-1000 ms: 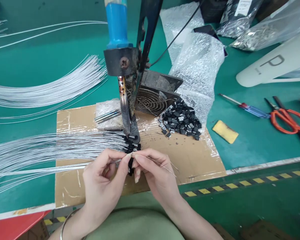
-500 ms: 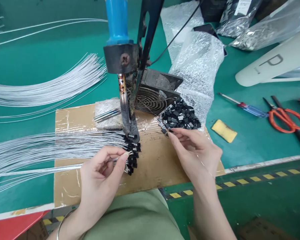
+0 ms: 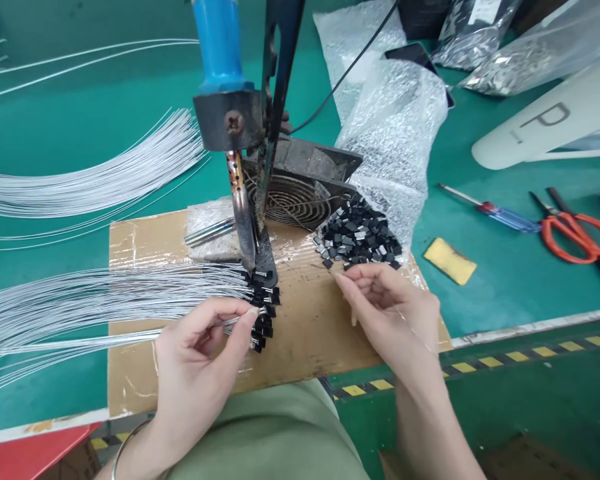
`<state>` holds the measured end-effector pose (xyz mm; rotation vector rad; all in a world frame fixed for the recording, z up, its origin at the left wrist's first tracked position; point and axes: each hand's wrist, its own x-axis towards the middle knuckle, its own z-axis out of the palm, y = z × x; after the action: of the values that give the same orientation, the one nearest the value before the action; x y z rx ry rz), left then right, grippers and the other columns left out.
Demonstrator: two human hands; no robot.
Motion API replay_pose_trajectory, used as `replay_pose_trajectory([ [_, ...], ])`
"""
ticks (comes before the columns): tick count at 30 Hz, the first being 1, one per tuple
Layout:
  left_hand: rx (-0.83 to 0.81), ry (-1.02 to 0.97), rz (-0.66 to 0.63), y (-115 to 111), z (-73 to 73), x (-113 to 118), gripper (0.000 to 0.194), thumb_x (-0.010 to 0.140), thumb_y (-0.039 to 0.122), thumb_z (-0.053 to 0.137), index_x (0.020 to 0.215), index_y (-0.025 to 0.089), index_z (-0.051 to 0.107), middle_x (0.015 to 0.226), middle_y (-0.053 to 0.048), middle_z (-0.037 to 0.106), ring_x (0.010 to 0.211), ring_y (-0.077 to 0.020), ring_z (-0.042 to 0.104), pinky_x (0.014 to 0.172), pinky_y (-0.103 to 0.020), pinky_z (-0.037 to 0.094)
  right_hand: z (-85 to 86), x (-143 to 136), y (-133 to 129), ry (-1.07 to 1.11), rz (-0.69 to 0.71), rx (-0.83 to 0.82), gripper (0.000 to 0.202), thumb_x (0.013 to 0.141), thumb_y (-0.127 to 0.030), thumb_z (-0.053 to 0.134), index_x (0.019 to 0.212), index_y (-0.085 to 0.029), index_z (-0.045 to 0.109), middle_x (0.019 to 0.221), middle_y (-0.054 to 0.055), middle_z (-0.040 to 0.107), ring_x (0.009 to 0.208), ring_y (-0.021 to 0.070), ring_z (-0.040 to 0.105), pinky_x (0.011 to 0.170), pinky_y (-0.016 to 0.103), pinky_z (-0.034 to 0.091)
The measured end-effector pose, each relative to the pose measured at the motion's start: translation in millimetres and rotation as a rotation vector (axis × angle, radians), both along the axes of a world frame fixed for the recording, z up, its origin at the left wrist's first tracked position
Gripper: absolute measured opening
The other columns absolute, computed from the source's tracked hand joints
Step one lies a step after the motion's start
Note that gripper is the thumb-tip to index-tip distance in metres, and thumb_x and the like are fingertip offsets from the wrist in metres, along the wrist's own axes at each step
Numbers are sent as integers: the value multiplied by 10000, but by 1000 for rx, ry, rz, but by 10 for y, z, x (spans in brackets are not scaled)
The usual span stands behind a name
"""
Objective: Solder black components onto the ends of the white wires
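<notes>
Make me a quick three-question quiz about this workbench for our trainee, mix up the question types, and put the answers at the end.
1. Multiple choice: What does the left hand pinch?
a) a screwdriver
b) white wires
c) the black cable

2. True or false: The yellow sponge lies between the cardboard and the orange-handled scissors.

3. Fill in the missing colour: The right hand is at the near edge of a heap of small, mostly ____ parts.

Key: 1. b; 2. true; 3. black
</notes>
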<state>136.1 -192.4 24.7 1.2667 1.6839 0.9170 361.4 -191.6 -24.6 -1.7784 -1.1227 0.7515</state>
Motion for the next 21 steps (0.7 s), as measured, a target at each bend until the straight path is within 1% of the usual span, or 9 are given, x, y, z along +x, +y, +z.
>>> replay_pose_trajectory([
  [1,0,4,-2,0,0,-1,83,861,270,781,803,212,789,759,-12,745,631,-127,592,566,-245,424,25,-56,-12,111,-14,19,146,875,-326,798,855,-195,736,630,-18,672,436,102,535,399,229,458],
  [3,2,9,-4,2,3,1,87,862,275,782,802,212,788,752,-9,741,621,-124,576,553,-249,406,71,-179,-30,308,1,54,118,871,-303,810,861,-199,753,640,-15,691,433,111,568,396,236,502],
  [5,4,17,-8,7,8,2,90,865,269,778,793,216,784,737,1,730,609,-116,549,545,-249,386,106,-303,-42,435,20,61,100,863,-285,826,834,-206,771,631,-16,695,430,113,584,395,234,510],
  [9,-1,20,-2,25,18,-17,94,874,264,770,793,216,777,733,11,723,608,-106,539,548,-241,379,144,-489,-55,527,-25,62,159,833,-274,870,743,-206,758,535,-49,620,356,48,426,345,187,363],
  [10,-1,20,-7,30,21,-24,91,875,267,770,801,215,778,739,9,727,614,-108,549,549,-238,385,153,-517,-55,551,-16,49,163,843,-278,864,743,-206,757,536,-50,617,351,44,424,343,183,357],
  [12,-3,19,-29,40,31,-35,86,871,271,776,809,212,776,742,5,731,618,-113,564,544,-234,397,172,-553,-51,623,22,21,130,869,-286,842,787,-210,776,575,-39,656,363,63,501,355,187,420],
  [15,-18,-5,-21,47,56,-31,84,863,264,781,797,213,767,742,7,735,629,-117,588,550,-229,423,199,-591,-30,745,84,5,69,884,-279,829,854,-221,808,643,-18,728,431,103,629,435,214,565],
  [18,-36,-25,23,49,82,-19,80,862,259,777,795,218,768,779,1,754,676,-127,633,583,-223,464,219,-642,-4,837,109,-14,61,874,-275,842,852,-225,815,652,-13,754,444,101,650,468,205,601],
  [21,-18,-64,-26,65,92,-32,65,866,243,775,807,216,775,871,-24,799,748,-152,700,596,-217,513,237,-703,7,885,129,-57,84,863,-296,852,855,-217,822,652,-4,765,444,109,660,476,214,621],
])
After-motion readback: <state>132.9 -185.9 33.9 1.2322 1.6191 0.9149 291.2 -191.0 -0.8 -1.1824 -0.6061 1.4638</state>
